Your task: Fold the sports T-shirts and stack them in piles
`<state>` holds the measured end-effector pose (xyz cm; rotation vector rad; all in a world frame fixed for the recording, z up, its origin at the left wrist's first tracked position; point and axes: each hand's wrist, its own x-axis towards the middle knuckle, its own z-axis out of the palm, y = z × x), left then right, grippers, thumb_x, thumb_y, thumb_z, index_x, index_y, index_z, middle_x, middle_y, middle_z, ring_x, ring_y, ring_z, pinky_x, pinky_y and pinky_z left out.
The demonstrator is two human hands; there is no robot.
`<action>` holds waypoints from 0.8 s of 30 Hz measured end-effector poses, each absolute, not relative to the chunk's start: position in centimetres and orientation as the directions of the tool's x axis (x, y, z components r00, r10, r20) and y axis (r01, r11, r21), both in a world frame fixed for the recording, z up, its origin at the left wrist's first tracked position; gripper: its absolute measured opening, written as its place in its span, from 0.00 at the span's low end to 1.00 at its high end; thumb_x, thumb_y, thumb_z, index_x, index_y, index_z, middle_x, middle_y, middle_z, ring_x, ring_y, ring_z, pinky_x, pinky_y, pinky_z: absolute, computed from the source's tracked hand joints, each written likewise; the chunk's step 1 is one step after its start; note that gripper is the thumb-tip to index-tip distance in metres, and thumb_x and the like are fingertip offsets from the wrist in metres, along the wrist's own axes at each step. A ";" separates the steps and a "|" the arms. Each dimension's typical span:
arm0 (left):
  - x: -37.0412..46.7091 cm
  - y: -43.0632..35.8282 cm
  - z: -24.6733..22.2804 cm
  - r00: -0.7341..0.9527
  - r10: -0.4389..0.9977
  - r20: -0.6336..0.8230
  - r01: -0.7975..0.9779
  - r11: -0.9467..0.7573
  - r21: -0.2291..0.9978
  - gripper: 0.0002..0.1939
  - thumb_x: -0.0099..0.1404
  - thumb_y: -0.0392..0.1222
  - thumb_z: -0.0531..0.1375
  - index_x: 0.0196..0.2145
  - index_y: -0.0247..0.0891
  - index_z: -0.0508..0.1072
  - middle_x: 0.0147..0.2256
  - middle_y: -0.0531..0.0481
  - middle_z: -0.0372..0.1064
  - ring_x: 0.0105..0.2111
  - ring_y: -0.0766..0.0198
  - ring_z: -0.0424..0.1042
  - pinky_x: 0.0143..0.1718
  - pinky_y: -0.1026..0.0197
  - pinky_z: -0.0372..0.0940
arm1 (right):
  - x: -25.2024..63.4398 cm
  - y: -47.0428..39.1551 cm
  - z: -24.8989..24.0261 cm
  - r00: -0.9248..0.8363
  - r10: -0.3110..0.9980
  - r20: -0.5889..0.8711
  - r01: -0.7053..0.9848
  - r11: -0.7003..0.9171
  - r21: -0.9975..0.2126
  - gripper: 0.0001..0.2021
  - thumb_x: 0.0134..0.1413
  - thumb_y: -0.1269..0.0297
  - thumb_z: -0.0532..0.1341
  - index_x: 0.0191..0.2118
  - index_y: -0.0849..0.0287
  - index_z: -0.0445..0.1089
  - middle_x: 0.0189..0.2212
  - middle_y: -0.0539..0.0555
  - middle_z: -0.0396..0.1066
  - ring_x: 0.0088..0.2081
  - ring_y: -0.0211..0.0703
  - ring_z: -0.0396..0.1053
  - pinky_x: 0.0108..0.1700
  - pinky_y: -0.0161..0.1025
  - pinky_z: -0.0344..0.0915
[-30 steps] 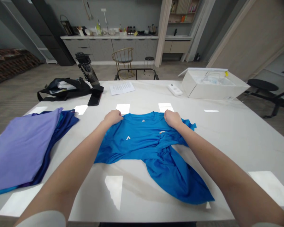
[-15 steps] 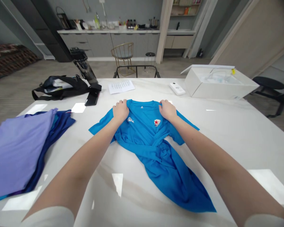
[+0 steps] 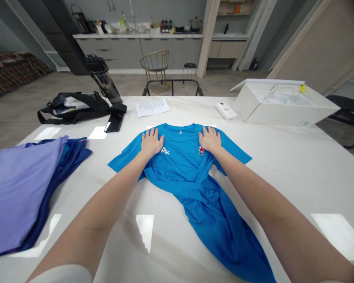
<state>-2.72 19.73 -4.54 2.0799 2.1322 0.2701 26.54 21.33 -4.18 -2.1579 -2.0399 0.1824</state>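
Observation:
A blue short-sleeved T-shirt (image 3: 181, 165) lies on the white table (image 3: 286, 161), collar toward the far side. Its shoulders and sleeves are spread out, while the lower part is twisted and bunched, trailing to the near right. My left hand (image 3: 152, 142) rests flat on the shirt's left shoulder, fingers apart. On the other shoulder, my right hand (image 3: 210, 140) lies flat with spread fingers, close to a red star badge partly covered by it. A white logo shows beside my left hand.
Folded clothes, a lavender one (image 3: 20, 188) on top, lie at the left. Farther back are a black bag (image 3: 76, 108), a bottle (image 3: 104, 78), a dark phone (image 3: 115, 121), a printed sheet (image 3: 152, 107), a small white device (image 3: 225, 111) and an open white box (image 3: 286, 108).
Both hands have gone from gripping the shirt's shoulders to lying flat on them with fingers spread. The upper shirt looks a little flatter. The camera view has shifted slightly.

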 end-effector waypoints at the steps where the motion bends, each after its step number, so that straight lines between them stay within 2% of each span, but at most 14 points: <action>1: -2.9 20.2 -4.6 -0.024 1.000 0.010 0.971 0.021 0.236 0.38 0.74 0.61 0.41 0.73 0.38 0.54 0.74 0.42 0.44 0.74 0.43 0.42 0.72 0.38 0.41 | 26.6 21.8 -4.4 0.056 0.998 0.011 0.976 -0.052 -0.209 0.32 0.72 0.49 0.41 0.74 0.58 0.52 0.74 0.62 0.48 0.73 0.60 0.45 0.71 0.64 0.42; 5: -3.4 22.3 -4.7 -0.020 1.000 -0.021 0.970 0.025 0.240 0.39 0.74 0.61 0.40 0.74 0.36 0.51 0.75 0.42 0.42 0.74 0.44 0.41 0.72 0.39 0.39 | 27.2 24.0 -4.8 0.032 0.999 -0.017 0.975 -0.034 -0.220 0.35 0.71 0.44 0.40 0.75 0.56 0.49 0.75 0.58 0.44 0.75 0.60 0.39 0.72 0.63 0.36; 10: -3.4 23.8 -4.6 -0.017 0.999 -0.034 0.970 0.024 0.241 0.39 0.74 0.60 0.40 0.74 0.37 0.50 0.75 0.43 0.41 0.74 0.45 0.40 0.73 0.39 0.36 | 27.4 25.4 -4.5 0.002 1.000 -0.028 0.978 -0.008 -0.210 0.35 0.72 0.44 0.40 0.76 0.56 0.47 0.75 0.59 0.44 0.75 0.61 0.39 0.71 0.64 0.39; 12: -3.3 23.4 -4.3 0.003 1.000 -0.012 0.970 0.000 0.241 0.38 0.75 0.59 0.40 0.74 0.37 0.50 0.75 0.43 0.40 0.75 0.47 0.40 0.73 0.39 0.36 | 27.2 24.8 -4.1 -0.003 0.999 0.039 0.979 0.011 -0.203 0.33 0.73 0.47 0.40 0.75 0.56 0.49 0.75 0.60 0.45 0.74 0.60 0.41 0.71 0.63 0.41; 14: -3.2 22.4 -4.0 0.034 0.997 0.071 0.970 -0.050 0.239 0.35 0.76 0.56 0.41 0.74 0.37 0.50 0.75 0.43 0.41 0.74 0.49 0.41 0.73 0.41 0.38 | 27.0 23.4 -3.5 -0.011 0.987 0.162 0.981 0.042 -0.188 0.31 0.74 0.51 0.40 0.74 0.59 0.52 0.74 0.63 0.48 0.73 0.59 0.44 0.70 0.61 0.43; 16: -3.1 21.0 -3.7 0.104 0.982 0.159 0.962 -0.140 0.235 0.32 0.76 0.51 0.43 0.72 0.37 0.55 0.74 0.42 0.45 0.73 0.51 0.46 0.73 0.43 0.41 | 27.0 21.6 -2.8 -0.039 0.964 0.265 0.980 0.089 -0.179 0.28 0.74 0.56 0.41 0.70 0.62 0.59 0.71 0.66 0.54 0.70 0.59 0.50 0.68 0.59 0.46; 18: -3.2 19.2 -3.5 0.191 0.964 0.187 0.940 -0.235 0.247 0.29 0.77 0.49 0.45 0.69 0.35 0.62 0.72 0.39 0.52 0.71 0.51 0.53 0.72 0.46 0.45 | 27.2 19.4 -2.3 -0.079 0.951 0.300 0.970 0.142 -0.196 0.25 0.73 0.57 0.45 0.65 0.61 0.65 0.65 0.67 0.61 0.64 0.59 0.58 0.64 0.55 0.52; 22: -2.8 14.4 -2.9 0.354 0.921 0.162 0.860 -0.388 0.332 0.27 0.76 0.51 0.48 0.65 0.37 0.68 0.67 0.40 0.63 0.67 0.53 0.61 0.69 0.48 0.52 | 28.0 14.5 -1.4 -0.212 0.943 0.255 0.923 0.279 -0.266 0.18 0.69 0.57 0.53 0.55 0.58 0.74 0.54 0.64 0.71 0.56 0.58 0.64 0.58 0.52 0.59; 24: -2.0 11.4 -2.2 0.474 0.869 0.140 0.786 -0.489 0.377 0.25 0.76 0.53 0.50 0.62 0.41 0.71 0.63 0.43 0.69 0.64 0.55 0.65 0.67 0.50 0.55 | 28.4 11.9 -1.0 -0.332 0.920 0.207 0.869 0.384 -0.312 0.15 0.65 0.61 0.56 0.50 0.55 0.77 0.51 0.61 0.73 0.54 0.56 0.66 0.57 0.50 0.59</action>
